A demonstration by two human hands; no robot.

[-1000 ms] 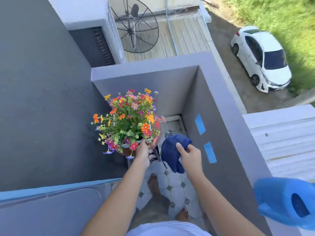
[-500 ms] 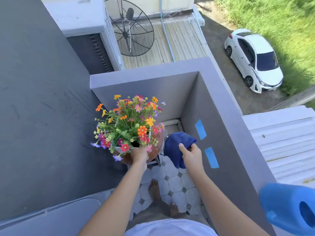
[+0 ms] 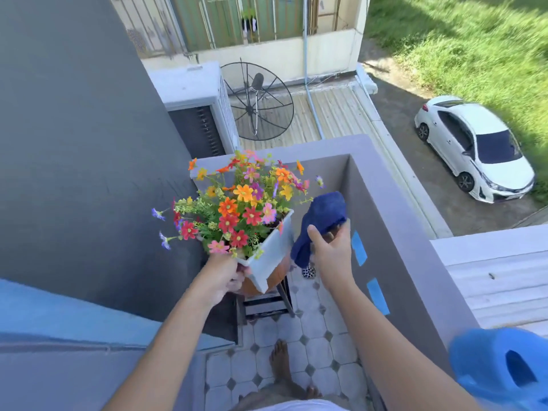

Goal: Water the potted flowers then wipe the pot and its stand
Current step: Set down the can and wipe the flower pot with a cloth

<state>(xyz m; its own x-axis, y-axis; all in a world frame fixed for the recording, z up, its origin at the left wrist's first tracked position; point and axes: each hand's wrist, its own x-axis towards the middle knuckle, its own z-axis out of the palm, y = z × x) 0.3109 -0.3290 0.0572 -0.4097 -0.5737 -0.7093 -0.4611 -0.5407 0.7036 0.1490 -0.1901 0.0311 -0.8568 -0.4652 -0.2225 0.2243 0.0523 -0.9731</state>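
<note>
My left hand (image 3: pixel 224 277) grips the near corner of a white square pot (image 3: pixel 268 258) full of colourful flowers (image 3: pixel 241 207), holding it tilted to the left above the stand. The stand (image 3: pixel 274 295) has a round brown top and dark legs and is partly hidden under the pot. My right hand (image 3: pixel 330 250) is shut on a dark blue cloth (image 3: pixel 321 219), just right of the pot and apart from it. A blue watering can (image 3: pixel 504 366) rests on the balcony wall at the lower right.
The narrow balcony has a tiled floor (image 3: pixel 314 336) and a grey parapet (image 3: pixel 394 209) with blue tape strips (image 3: pixel 358 247). A dark wall (image 3: pixel 74 143) stands at the left. My bare foot (image 3: pixel 280 361) is on the tiles. Below lie a satellite dish (image 3: pixel 258 100) and a white car (image 3: pixel 474 146).
My left hand has lifted the flower pot off the stand and tilted it. My right hand with the cloth has risen beside it. The camera view has tilted upward.
</note>
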